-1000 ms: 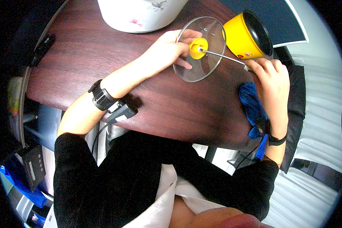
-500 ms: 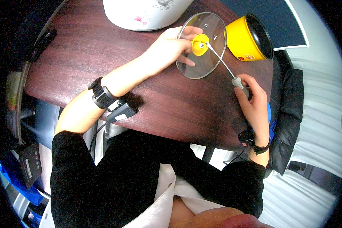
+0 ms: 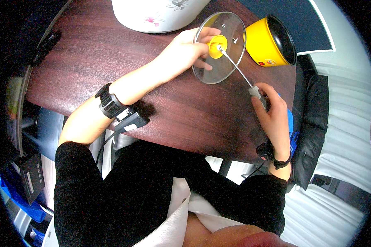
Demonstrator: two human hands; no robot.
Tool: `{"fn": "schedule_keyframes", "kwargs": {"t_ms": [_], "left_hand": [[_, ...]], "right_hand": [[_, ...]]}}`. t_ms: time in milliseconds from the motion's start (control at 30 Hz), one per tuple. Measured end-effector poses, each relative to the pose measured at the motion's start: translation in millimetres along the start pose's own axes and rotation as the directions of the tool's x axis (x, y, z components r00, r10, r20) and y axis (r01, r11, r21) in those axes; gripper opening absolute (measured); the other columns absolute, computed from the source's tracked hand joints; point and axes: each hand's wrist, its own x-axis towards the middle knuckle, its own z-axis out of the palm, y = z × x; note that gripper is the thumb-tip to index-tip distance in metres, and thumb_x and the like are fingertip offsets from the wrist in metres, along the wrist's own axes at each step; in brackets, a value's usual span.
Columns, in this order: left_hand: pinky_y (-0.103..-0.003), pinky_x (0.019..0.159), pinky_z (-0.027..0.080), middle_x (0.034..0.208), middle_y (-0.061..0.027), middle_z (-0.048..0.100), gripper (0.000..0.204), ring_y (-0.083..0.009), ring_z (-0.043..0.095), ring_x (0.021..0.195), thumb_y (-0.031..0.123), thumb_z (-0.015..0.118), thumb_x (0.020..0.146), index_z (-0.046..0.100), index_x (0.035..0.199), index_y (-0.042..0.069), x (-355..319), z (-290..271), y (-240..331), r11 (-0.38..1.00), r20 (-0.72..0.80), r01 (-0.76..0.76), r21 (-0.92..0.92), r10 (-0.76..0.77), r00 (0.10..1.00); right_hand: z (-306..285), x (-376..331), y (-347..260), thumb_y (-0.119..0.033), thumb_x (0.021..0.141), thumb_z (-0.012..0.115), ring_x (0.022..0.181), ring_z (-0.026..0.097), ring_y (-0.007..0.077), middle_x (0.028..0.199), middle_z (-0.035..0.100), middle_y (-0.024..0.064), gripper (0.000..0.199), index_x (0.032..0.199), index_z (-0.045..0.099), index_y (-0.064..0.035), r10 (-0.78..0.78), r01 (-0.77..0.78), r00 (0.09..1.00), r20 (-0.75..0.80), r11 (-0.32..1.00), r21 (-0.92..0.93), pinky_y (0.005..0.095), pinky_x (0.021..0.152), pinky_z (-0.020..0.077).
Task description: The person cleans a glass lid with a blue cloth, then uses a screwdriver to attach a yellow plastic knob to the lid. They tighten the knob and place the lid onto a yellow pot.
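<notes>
My left hand (image 3: 190, 47) holds a round glass lid (image 3: 233, 31) tilted up above the table, its fingers closed at a yellow knob (image 3: 223, 40) in the lid's middle. Some of those fingers show through the glass. In my right hand (image 3: 275, 115) is a screwdriver (image 3: 243, 75) with a grey handle and a long thin shaft. Its tip meets the small metal screw at the knob's centre, pointing up and left. Most of the handle is hidden in the palm.
A yellow pot (image 3: 261, 43) with a black inside lies tilted right of the lid. At the far edge stands a white container (image 3: 152, 16) with printed flowers. Both are on the dark wooden table (image 3: 173, 111). A cable with a grey box (image 3: 132, 122) hangs by my left wrist.
The screwdriver's tip has shifted slightly left onto the screw at the knob's centre. My right hand has moved a little left, and the lid slightly up.
</notes>
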Motion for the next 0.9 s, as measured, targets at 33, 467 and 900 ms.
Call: {"fn": "schedule_keyframes", "kwargs": {"t_ms": [33,467,900], "left_hand": [[-0.036,0.089,0.055,0.136,-0.0144,0.048,0.055,-0.0244,0.054,0.119,-0.001,0.040,0.084,0.037,0.139,-0.001,-1,0,0,1.000,0.005,-0.013,0.016,0.013,1.000],[-0.039,0.096,0.050,0.140,-0.0138,0.044,0.056,-0.0230,0.049,0.124,-0.002,0.035,0.086,0.033,0.142,0.002,-3,3,-5,0.995,-0.012,-0.100,-0.014,0.099,0.995],[-0.036,0.096,0.048,0.140,-0.0081,0.043,0.058,-0.0199,0.043,0.127,-0.003,0.039,0.087,0.033,0.144,0.005,-4,-2,-13,0.909,0.013,-0.255,0.330,0.265,0.964]], "right_hand": [[0,0,0,-0.004,0.083,0.065,0.088,0.065,0.0311,0.096,0.065,0.0168,0.026,0.108,0.058,-0.0016,0.007,-0.007,1.000,0.000,1.000,0.011,0.0333,0.076,0.0499],[4,1,-7,-0.005,0.085,0.064,0.084,0.066,0.0279,0.093,0.065,0.0162,0.023,0.107,0.058,-0.0018,0.031,-0.029,0.999,-0.037,0.997,0.066,0.0319,0.073,0.0494],[15,11,-19,-0.010,0.085,0.063,0.082,0.065,0.0357,0.094,0.065,0.0174,0.023,0.107,0.059,-0.0042,-0.017,0.010,0.998,-0.065,0.995,-0.102,0.0375,0.071,0.0519]]}}
